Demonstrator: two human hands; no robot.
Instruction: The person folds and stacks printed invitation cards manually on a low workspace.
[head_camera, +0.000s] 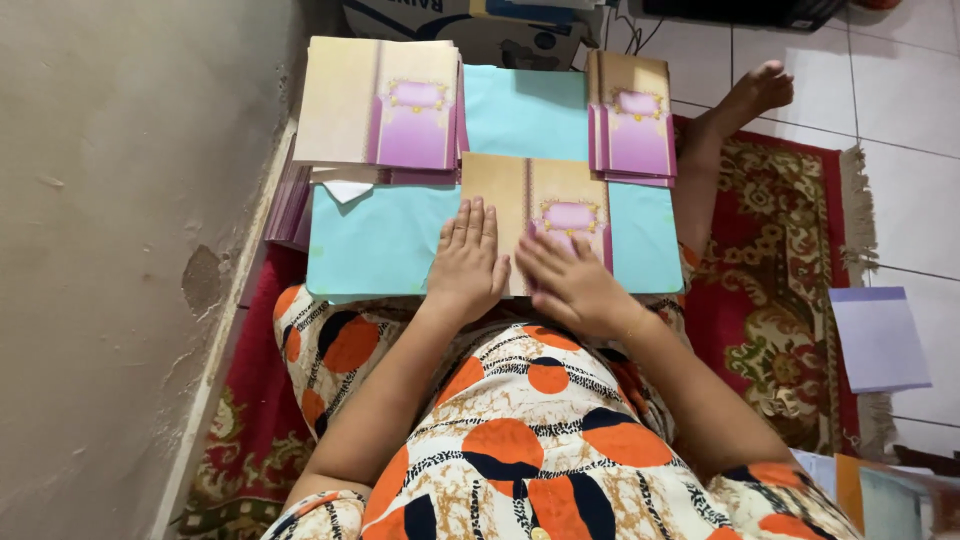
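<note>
A tan and purple card (545, 200) with a gold-trimmed panel lies on a light blue board (380, 245) across my lap. My left hand (467, 262) rests flat on the card's left half, fingers together and pointing away. My right hand (570, 282) lies flat over the card's lower right part, fingers angled to the upper left. Neither hand grips anything. A stack of the same cards (380, 105) sits unfolded at the back left. A smaller folded stack (632, 120) sits at the back right.
A plastered wall (120, 250) runs along the left. A red patterned rug (780, 250) covers the floor, with white tiles beyond. My bare foot (745, 100) stretches out at the right. A pale lilac sheet (878, 338) lies at the rug's right edge. Boxes stand at the back.
</note>
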